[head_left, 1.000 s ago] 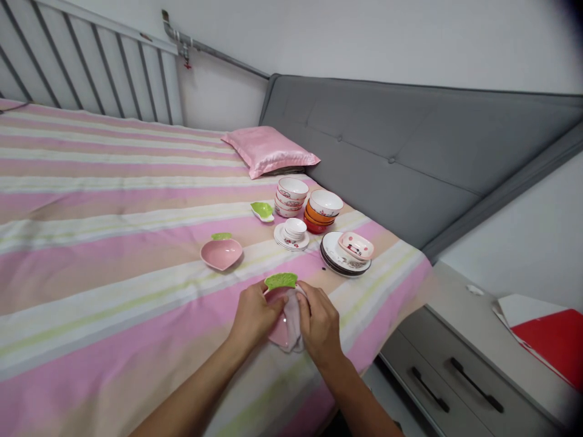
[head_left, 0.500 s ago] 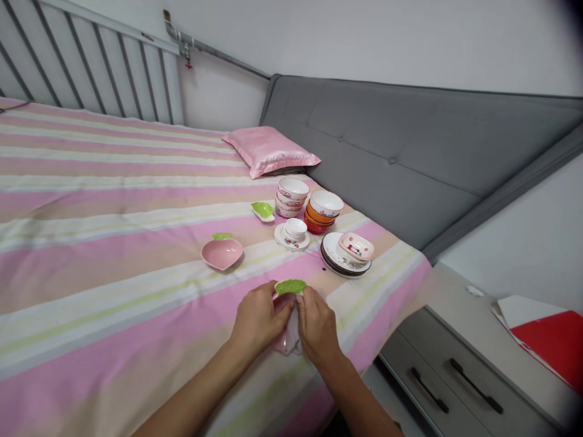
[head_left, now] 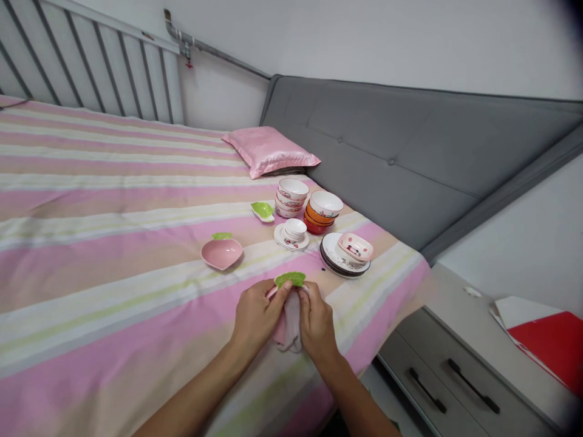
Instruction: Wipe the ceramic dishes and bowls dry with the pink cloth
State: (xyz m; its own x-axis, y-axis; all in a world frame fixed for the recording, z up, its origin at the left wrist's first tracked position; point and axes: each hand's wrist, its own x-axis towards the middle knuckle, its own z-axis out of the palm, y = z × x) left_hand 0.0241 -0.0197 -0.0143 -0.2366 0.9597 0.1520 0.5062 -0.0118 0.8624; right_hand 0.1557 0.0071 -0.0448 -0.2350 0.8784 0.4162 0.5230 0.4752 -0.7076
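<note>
My left hand [head_left: 259, 308] grips a pink bowl with a green leaf-shaped handle [head_left: 290, 279], its thumb lying on the leaf. Most of this bowl is hidden by my fingers and a pale cloth [head_left: 294, 325]. The cloth hangs below the leaf, pinched by my right hand [head_left: 316, 318] at the bowl's right edge. Farther left on the bed, a matching pink heart-shaped bowl [head_left: 222, 253] rests with its green leaf pointing away. Beyond my hands stand small white bowls [head_left: 295, 228] on flowered saucers [head_left: 286, 244].
Stacked white bowls [head_left: 292, 189], orange and red bowls [head_left: 321, 217], a green leaf dish [head_left: 262, 211] and plates [head_left: 339, 265] topped by a pink dish [head_left: 356, 247] stand ahead. A pink pillow [head_left: 273, 149] lies by the grey headboard [head_left: 387, 133]. A drawer cabinet [head_left: 455, 364] is right.
The held bowl has tilted, and its pink underside shows less while more of the cloth shows. My left thumb has moved up onto the leaf. The other dishes have stayed put.
</note>
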